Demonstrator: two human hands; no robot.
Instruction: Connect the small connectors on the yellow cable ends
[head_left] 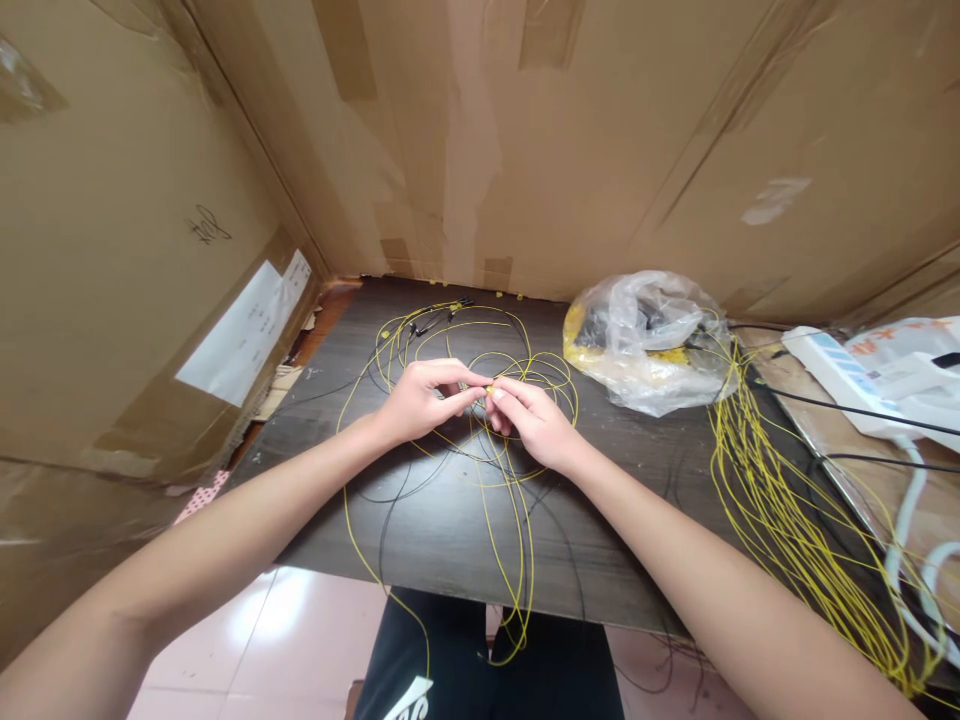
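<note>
My left hand (433, 398) and my right hand (534, 420) meet over the middle of the dark tabletop (442, 530). Thumb and fingers of both are pinched on a small yellow piece (490, 391), mostly covered by the fingertips; its exact kind is too small to tell. Loose coils of thin yellow wire (574, 395) and some black wire spread beneath and around the hands. Beyond my left hand, several black wire ends (420, 330) lie on the table. Some yellow loops (523, 560) hang over the front edge towards my lap.
A clear plastic bag (652, 345) with yellow and black contents stands back right. Beside it, a thick bundle of yellow wires (780, 520) runs down the right side. A white power strip (844, 380) lies farther right. Cardboard walls (480, 150) enclose the back and left.
</note>
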